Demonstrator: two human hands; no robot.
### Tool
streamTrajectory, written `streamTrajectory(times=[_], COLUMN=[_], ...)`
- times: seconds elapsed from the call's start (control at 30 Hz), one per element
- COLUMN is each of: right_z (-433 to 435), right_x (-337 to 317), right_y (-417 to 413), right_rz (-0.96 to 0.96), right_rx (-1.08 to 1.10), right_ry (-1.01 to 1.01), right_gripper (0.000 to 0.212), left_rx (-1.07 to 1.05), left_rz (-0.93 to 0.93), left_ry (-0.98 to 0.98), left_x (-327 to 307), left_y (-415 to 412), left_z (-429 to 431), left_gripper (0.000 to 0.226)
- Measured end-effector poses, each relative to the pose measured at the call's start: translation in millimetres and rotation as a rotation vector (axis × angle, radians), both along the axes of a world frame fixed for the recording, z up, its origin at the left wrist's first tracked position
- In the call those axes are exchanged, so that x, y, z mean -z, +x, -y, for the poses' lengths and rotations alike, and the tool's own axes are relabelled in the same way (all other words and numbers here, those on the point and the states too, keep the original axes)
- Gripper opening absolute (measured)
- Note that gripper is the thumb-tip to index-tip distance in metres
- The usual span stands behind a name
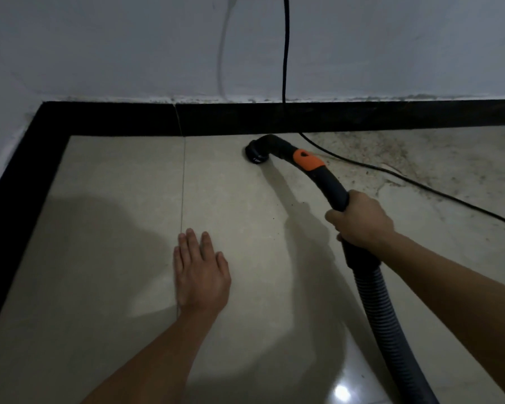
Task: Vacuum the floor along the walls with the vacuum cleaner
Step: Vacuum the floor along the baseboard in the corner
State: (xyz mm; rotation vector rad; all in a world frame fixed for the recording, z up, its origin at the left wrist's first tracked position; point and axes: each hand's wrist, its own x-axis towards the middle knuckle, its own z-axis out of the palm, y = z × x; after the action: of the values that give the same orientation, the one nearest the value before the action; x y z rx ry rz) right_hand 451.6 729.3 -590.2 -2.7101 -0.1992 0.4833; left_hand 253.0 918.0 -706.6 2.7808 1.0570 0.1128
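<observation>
My right hand (pixel 359 220) grips the black curved handle of the vacuum hose (pixel 388 316), just below an orange slider (pixel 308 159). The hose's round nozzle end (pixel 255 153) sits on the beige tile floor (pixel 114 199) close to the black skirting (pixel 274 119) of the far wall. My left hand (pixel 200 272) rests flat on the floor with straight fingers, well to the left of the hose and holding nothing.
A black power cable (pixel 285 53) hangs down the white wall and trails right across the floor. Dust and sandy dirt (pixel 391 153) cover the tiles right of the nozzle. The skirting turns a corner at the far left (pixel 45 112).
</observation>
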Motion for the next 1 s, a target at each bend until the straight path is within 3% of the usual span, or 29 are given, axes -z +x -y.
streamTrajectory(times=[0.1,0.27,0.47,0.6,0.8,1.0], right_z=[-3,-3,-13,35,122,134], right_x=[-1,-1,14,-2,-19,-13], right_y=[7,27,16,23,-36,-83], right_rz=[-0.008,-0.006,-0.034,-0.06,-0.038,-0.032], right_rx=[-0.051,0.198,0.089,0.17,0.168,0.111], right_ry=[0.0,0.086,0.097,0.069,-0.023,-0.048], right_gripper=[0.025,0.031,0.029,0.029,0.019,0.02], left_rx=[-0.002,0.001,0.002,0.0,0.004,0.0], left_rz=[0.009,-0.004,-0.009,-0.01,0.009,0.02], left_ry=[-0.003,0.003,0.012,-0.002,-0.007,0.0], left_x=[-1,-1,-3,-3,-3,-1], left_y=[-1,0,-1,-2,-4,-3], left_z=[0,0,0,-1,2,2], left_gripper=[0.061,0.061,0.063,0.064,0.064,0.062])
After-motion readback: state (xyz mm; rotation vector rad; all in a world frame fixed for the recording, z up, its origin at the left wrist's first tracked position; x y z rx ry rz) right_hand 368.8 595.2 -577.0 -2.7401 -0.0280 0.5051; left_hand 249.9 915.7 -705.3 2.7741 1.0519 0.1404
